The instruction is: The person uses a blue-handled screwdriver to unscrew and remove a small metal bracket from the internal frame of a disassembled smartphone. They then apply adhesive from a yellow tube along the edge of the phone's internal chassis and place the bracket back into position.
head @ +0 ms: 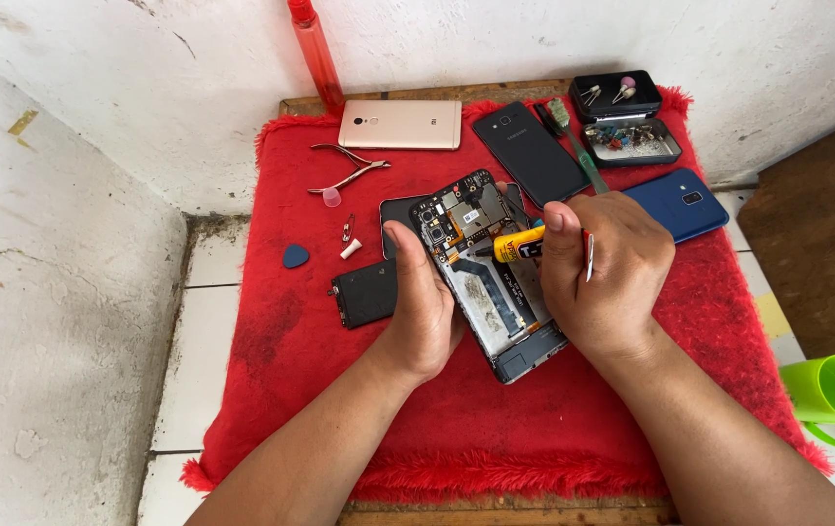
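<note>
An opened phone (481,273), its back cover off and its circuit board showing, is being held tilted above the red fluffy mat (271,341). It is being gripped along its left edge by the left hand (424,307), the thumb lying up the side and the other fingers curled underneath out of sight. A small yellow glue tube (518,244) is being pinched in the closed fingers of the right hand (604,273), its dark nozzle being pointed at the board near the phone's upper middle. A thin red-and-silver tool (589,255) is also being kept tucked between the right fingers.

For the glue to be laid well, the phone is best kept steady and the nozzle close to the surface, the tube being squeezed only lightly so that no excess is spread onto the board. A removed black part (366,293) is lying just left of the phone, and the blue pick (296,256) and cutters (349,168) are lying further off.
</note>
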